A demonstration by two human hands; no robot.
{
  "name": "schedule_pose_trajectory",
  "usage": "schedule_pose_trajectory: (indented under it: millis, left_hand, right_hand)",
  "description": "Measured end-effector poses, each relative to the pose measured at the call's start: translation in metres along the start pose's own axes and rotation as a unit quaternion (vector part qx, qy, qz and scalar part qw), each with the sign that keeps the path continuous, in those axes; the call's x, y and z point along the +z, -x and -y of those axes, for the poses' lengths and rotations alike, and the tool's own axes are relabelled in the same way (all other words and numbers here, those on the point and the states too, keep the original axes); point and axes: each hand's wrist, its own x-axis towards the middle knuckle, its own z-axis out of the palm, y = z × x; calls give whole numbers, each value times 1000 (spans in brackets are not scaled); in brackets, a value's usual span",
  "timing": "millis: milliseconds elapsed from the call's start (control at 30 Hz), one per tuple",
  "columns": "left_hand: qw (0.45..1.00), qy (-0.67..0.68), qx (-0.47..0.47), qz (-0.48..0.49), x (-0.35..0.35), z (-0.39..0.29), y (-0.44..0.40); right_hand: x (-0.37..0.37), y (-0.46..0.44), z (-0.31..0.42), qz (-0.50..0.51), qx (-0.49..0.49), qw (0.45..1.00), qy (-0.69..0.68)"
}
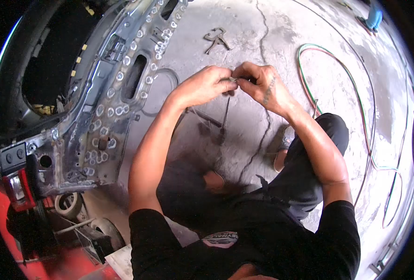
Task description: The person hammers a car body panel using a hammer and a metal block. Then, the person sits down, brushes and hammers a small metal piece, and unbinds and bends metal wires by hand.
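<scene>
My left hand point(202, 87) and my right hand point(264, 86) meet in front of me above the concrete floor. Both are closed, with thumbs and fingers pinched on a small metallic piece point(233, 80) between them. Fingertips cover most of this piece, so its kind cannot be made out. Below the hands, a thin rod-like tool point(226, 113) and a dark bar point(206, 116) show near the floor. Beyond my hands lies a metal locking clamp point(217, 40). To the left stands a bare-metal car body panel point(105, 112) dotted with round ground-down spots.
A green and red twin hose point(301, 70) loops across the floor at right. A long crack point(266, 119) runs through the concrete point(281, 42). At lower left are a red surface point(67, 266) and round parts point(69, 205). Another person's foot point(368, 25) is at upper right.
</scene>
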Motion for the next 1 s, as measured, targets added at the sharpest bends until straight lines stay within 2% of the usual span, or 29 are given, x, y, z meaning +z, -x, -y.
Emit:
schedule_pose_trajectory:
  millis: [33, 167, 267, 367, 467, 567, 600, 667, 767, 833, 900, 933, 967, 1000]
  left_hand:
    - [998, 25, -47, 41, 0, 2, -3]
    - [995, 87, -22, -31, 6, 7, 1]
    - [995, 53, -16, -85, 5, 9, 3]
    - [997, 33, -37, -60, 2, 8, 3]
    - [996, 41, -13, -83, 6, 10, -1]
    - [988, 93, 28, -121, 9, 13, -4]
    - [976, 152, 37, -153, 10, 16, -6]
    - [938, 268, 57, -214, 11, 22, -10]
    - [822, 434, 81, -360, -3, 30, -21]
    - [748, 514, 113, -404, -16, 36, -30]
    - [668, 588, 120, -440, -15, 24, -42]
    - [654, 612, 136, -423, -14, 23, -49]
    - [620, 639, 117, -440, -14, 23, -53]
    - [584, 666, 98, -454, -14, 15, -57]
  right_hand:
    - [-4, 1, 1, -2, 4, 1000, 4]
    - [-20, 1, 4, -9, 10, 1000, -7]
    - [-31, 3, 2, -17, 37, 999, 3]
    - [-29, 4, 0, -54, 7, 998, 19]
    - [-28, 5, 1, -73, -9, 997, 39]
    - [-27, 7, 2, -103, -12, 993, 47]
    - [-28, 7, 3, -118, 19, 993, 19]
    - [-29, 7, 3, -147, 84, 985, -38]
    - [-21, 15, 0, -177, 99, 975, -89]
    - [5, 28, -24, -120, 66, 988, -78]
    - [34, 42, -17, -46, 59, 992, -103]
    - [48, 44, -16, -39, 42, 989, -134]
    - [56, 45, -16, -32, 24, 985, -165]
    - [55, 44, -14, -11, 48, 987, -153]
